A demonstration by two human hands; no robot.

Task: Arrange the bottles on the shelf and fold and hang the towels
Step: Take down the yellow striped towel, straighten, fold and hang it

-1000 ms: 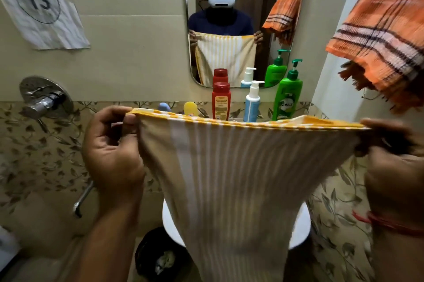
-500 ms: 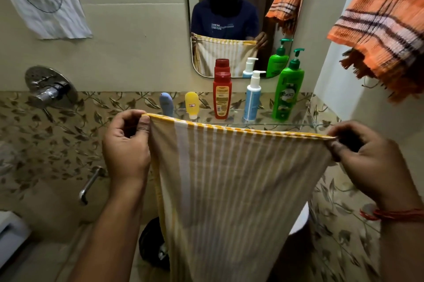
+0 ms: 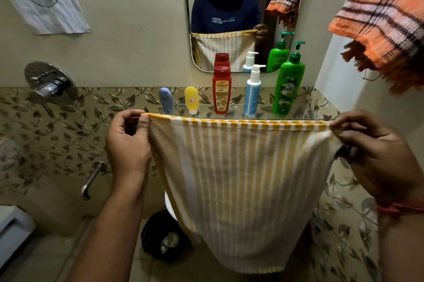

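A yellow-and-white striped towel [image 3: 241,180] hangs stretched between my hands in front of the sink. My left hand [image 3: 128,144] pinches its top left corner and my right hand [image 3: 376,153] pinches the top right corner. Behind its top edge, a glass shelf [image 3: 302,116] carries a small blue tube [image 3: 166,100], a yellow tube [image 3: 191,99], a red bottle [image 3: 221,90], a white-and-blue pump bottle [image 3: 252,91] and a green pump bottle [image 3: 288,84], all upright in a row. An orange plaid towel [image 3: 385,17] hangs at the upper right.
A mirror [image 3: 243,6] above the shelf reflects the person, the towel and the bottles. A chrome tap [image 3: 49,85] and a lever handle [image 3: 91,179] stick out from the left wall. A black bin [image 3: 160,238] stands on the floor, and the white sink [image 3: 168,205] is mostly hidden by the towel.
Both hands have lowered the striped towel, so the whole row of bottles and the shelf now shows above its top edge. My grip on both corners is unchanged.
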